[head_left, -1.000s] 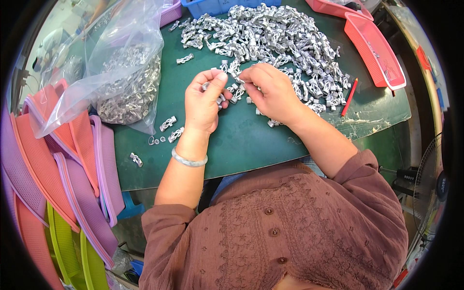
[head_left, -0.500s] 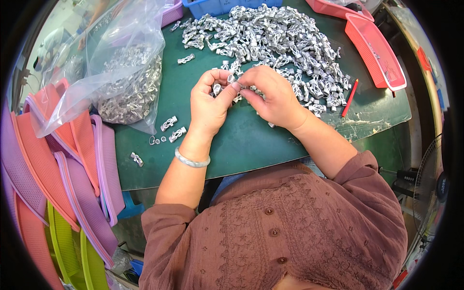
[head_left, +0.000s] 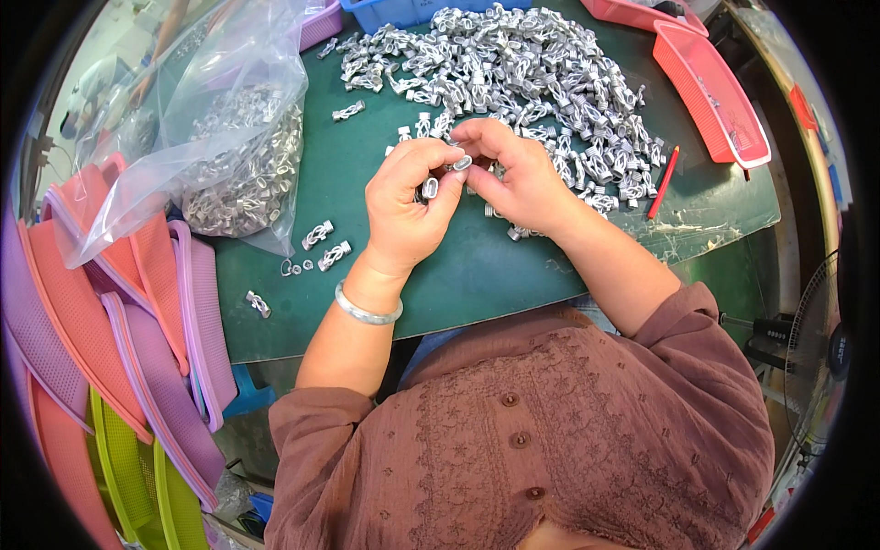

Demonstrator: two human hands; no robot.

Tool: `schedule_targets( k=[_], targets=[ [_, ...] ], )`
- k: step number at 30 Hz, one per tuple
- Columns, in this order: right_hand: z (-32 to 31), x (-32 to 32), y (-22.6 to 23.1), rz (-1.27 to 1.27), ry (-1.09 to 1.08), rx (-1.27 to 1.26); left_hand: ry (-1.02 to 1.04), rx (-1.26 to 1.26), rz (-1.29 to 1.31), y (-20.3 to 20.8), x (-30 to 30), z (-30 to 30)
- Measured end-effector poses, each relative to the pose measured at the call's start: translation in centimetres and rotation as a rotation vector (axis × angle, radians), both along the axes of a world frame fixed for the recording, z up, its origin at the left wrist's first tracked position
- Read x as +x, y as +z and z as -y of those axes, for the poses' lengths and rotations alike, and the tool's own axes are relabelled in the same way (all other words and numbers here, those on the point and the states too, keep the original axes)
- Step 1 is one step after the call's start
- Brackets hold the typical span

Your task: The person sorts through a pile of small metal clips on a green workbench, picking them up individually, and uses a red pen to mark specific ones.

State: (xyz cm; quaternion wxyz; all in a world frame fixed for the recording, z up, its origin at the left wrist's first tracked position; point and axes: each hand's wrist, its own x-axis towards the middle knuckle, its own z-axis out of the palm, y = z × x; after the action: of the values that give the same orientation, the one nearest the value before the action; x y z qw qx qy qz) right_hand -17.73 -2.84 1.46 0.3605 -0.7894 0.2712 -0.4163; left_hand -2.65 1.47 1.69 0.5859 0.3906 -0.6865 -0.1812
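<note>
Above the table's near half, my left hand (head_left: 403, 206) pinches a small silvery metal part (head_left: 463, 163) with an oval ring-like end between thumb and forefinger. A second silvery part (head_left: 430, 189) is tucked in its curled fingers. My right hand (head_left: 518, 179) closes in from the other side, thumb and forefinger at the same pinched part; its other fingertips are partly hidden. A large heap of similar silvery parts (head_left: 513, 69) with twisted, looped middles lies just beyond both hands. Several single parts (head_left: 335, 256) and small rings (head_left: 295, 268) lie left of my left wrist.
A clear plastic bag (head_left: 243, 165) full of metal parts stands at left on the green table (head_left: 440, 293). Stacked purple, pink and green baskets (head_left: 156, 376) crowd the left side. At right are a red pencil (head_left: 664, 183) and a pink basket (head_left: 710, 101); a blue basket (head_left: 412, 13) stands behind.
The held part's oval end now faces up between my left thumb and forefinger. My right fingers have spread slightly around it, and the left hand has shifted a little to the right.
</note>
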Motion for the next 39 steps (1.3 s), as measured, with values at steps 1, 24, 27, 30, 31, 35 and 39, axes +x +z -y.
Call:
schedule_targets(
  k=[1, 24, 27, 30, 31, 35, 39],
  targets=[
    [0.0, 0.0, -0.1, 0.003, -0.002, 0.006, 0.003, -0.005, 0.006, 0.0, 0.0, 0.0],
    [0.3, -0.8, 1.1, 0.494, 0.378, 0.897, -0.053, 0.633, -0.493, 0.1, 0.2, -0.1],
    [0.5, -0.9, 0.8, 0.494, 0.422, 0.891, -0.081, 0.707, -0.566, 0.3, 0.3, 0.0],
    [0.5, -0.9, 0.8, 0.495, 0.42, 0.89, -0.099, 0.729, -0.601, 0.1, 0.3, 0.0],
    [0.5, -1.0, 0.8, 0.494, 0.421, 0.892, -0.107, 0.732, -0.612, 0.1, 0.4, 0.0],
    [0.4, -0.8, 1.0, 0.471, 0.404, 0.906, -0.119, 0.72, -0.642, -0.2, 0.6, 0.1],
    [0.3, -0.7, 1.1, 0.377, 0.36, 0.893, -0.071, 0.678, -0.613, 0.1, 0.4, 0.1]
  ],
)
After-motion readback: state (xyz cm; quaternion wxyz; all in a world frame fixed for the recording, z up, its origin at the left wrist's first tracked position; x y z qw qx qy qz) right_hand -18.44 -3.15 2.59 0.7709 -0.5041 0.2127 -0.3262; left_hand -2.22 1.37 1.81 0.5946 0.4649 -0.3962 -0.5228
